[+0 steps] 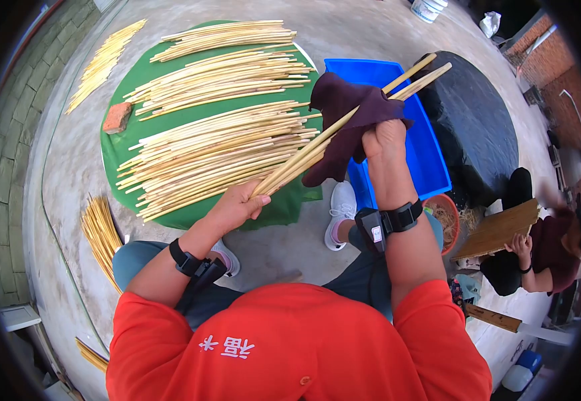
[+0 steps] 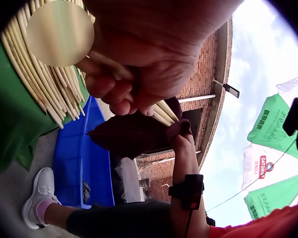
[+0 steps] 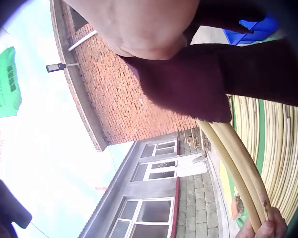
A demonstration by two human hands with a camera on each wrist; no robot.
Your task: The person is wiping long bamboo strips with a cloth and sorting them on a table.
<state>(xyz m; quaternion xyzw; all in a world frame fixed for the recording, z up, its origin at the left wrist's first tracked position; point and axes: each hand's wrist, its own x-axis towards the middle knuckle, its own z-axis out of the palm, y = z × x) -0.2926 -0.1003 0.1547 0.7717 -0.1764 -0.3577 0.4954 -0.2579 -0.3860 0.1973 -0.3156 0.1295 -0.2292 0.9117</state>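
Note:
A few long pale bamboo sticks (image 1: pixel 304 155) run slanting from low left to upper right. My left hand (image 1: pixel 237 204) grips their near ends. My right hand (image 1: pixel 384 137) wraps a dark maroon cloth (image 1: pixel 344 113) around their middle. In the left wrist view my left hand's fingers (image 2: pixel 116 94) curl round the bamboo sticks (image 2: pixel 164 111), with the cloth (image 2: pixel 134 134) beyond. The right wrist view has the cloth (image 3: pixel 188 84) above the sticks (image 3: pixel 238 163), and the left hand's fingers (image 3: pixel 260 230) at the bottom.
A green mat (image 1: pixel 120 150) on the concrete ground carries several rows of sticks (image 1: pixel 217 150). A brick (image 1: pixel 117 117) lies at its left edge. A blue tray (image 1: pixel 427 157) sits beside my white shoe (image 1: pixel 339 214). More sticks (image 1: pixel 100 230) lie at left. Another person (image 1: pixel 544 247) sits at right.

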